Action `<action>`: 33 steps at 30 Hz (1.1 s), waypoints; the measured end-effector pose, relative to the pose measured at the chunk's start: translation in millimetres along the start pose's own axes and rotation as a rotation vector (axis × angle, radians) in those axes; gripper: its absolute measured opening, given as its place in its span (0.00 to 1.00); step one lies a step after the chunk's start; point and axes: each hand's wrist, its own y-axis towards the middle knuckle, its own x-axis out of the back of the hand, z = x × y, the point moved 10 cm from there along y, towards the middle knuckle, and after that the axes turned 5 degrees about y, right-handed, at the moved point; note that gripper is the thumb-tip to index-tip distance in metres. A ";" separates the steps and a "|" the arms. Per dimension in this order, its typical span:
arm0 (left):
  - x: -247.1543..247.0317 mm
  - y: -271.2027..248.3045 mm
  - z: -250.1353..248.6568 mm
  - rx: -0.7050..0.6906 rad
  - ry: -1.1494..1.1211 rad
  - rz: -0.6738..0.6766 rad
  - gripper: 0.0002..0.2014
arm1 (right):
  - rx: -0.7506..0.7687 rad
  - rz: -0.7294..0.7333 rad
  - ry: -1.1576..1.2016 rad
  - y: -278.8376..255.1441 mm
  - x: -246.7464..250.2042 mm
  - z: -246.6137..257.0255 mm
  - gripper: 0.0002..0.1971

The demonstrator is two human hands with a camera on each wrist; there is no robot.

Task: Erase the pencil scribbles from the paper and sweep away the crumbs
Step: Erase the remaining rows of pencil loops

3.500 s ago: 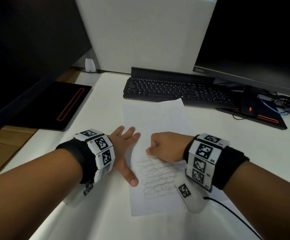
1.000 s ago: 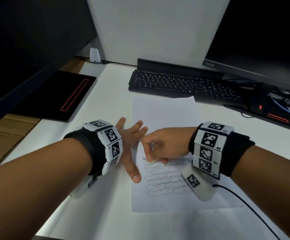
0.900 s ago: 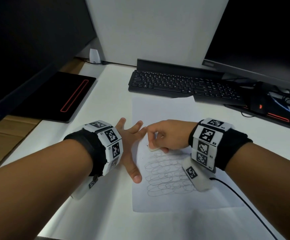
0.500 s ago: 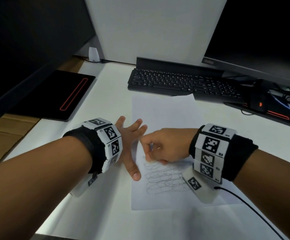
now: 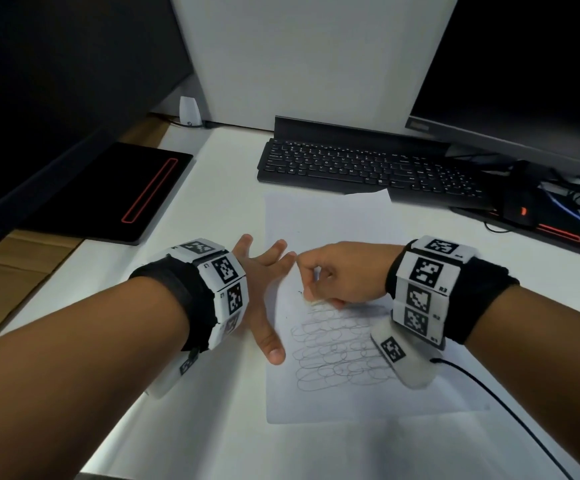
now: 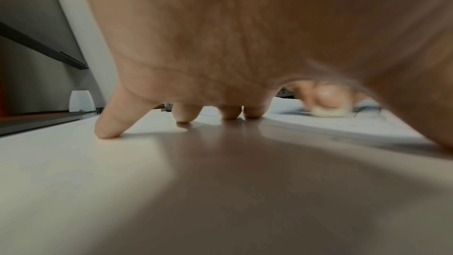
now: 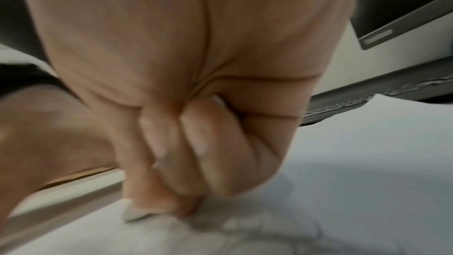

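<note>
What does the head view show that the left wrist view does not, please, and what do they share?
Only the head view shows the pencil scribbles, the whole paper, the keyboard and both wristbands. Only the left wrist view shows the left hand from beneath, fingertips pressed on the desk. Both show the right hand holding the eraser on the paper.

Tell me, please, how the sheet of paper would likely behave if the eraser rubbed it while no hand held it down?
The paper looks thin and light, so it would probably slide or crumple. Its far corner already curls up by the keyboard, suggesting floppiness. Presumably that is why the left hand presses its edge while the right hand rubs the eraser.
</note>
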 end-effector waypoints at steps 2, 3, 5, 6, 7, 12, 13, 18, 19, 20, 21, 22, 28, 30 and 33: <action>-1.3 1.8 1.3 -0.005 0.004 0.003 0.69 | 0.015 0.092 -0.001 -2.6 -15.1 2.9 0.07; -2.3 3.1 2.3 -0.005 0.004 0.005 0.69 | 0.007 0.107 0.023 -3.8 -15.9 1.8 0.07; -4.0 3.7 3.5 -0.001 -0.003 0.012 0.70 | -0.028 0.028 0.030 -1.5 0.2 -6.4 0.08; -4.4 4.3 4.1 0.001 -0.004 0.012 0.70 | -0.040 -0.024 -0.002 -1.3 9.2 -8.7 0.08; -3.4 3.2 3.6 0.000 0.000 0.007 0.70 | -0.034 -0.051 -0.029 -1.5 12.4 -8.1 0.07; -1.2 2.1 0.8 0.001 0.016 0.011 0.68 | -0.001 0.112 0.028 -8.4 -16.9 -0.7 0.07; -2.7 3.1 2.4 0.009 0.003 0.011 0.69 | -0.021 0.099 0.051 -8.3 -13.0 -4.2 0.07; 3.8 -2.7 -8.5 0.013 -0.021 -0.013 0.60 | 0.009 0.085 -0.034 -6.6 -15.1 5.4 0.06; 5.6 -3.3 -13.0 0.011 0.000 -0.012 0.59 | 0.022 0.094 -0.006 -7.4 -19.1 8.4 0.06; 5.5 -1.9 -14.6 0.016 0.017 -0.009 0.58 | 0.022 0.096 0.031 -8.6 -20.0 9.7 0.06; 4.5 0.4 -13.6 0.028 0.022 -0.005 0.58 | 0.011 0.072 0.048 -7.4 -15.3 7.7 0.06; 1.9 2.9 -10.8 0.039 0.014 0.000 0.59 | -0.007 0.024 0.043 -4.8 -6.3 2.6 0.06; 3.0 -2.9 -17.5 0.017 0.043 0.006 0.54 | 0.058 0.008 0.028 -7.0 -16.5 12.0 0.06; 4.3 -2.6 -18.9 0.013 0.051 -0.005 0.54 | 0.052 0.048 0.023 -8.2 -20.1 13.9 0.07; -0.9 7.9 -7.5 0.069 0.000 -0.007 0.61 | -0.036 -0.065 0.004 -2.7 7.7 -2.5 0.05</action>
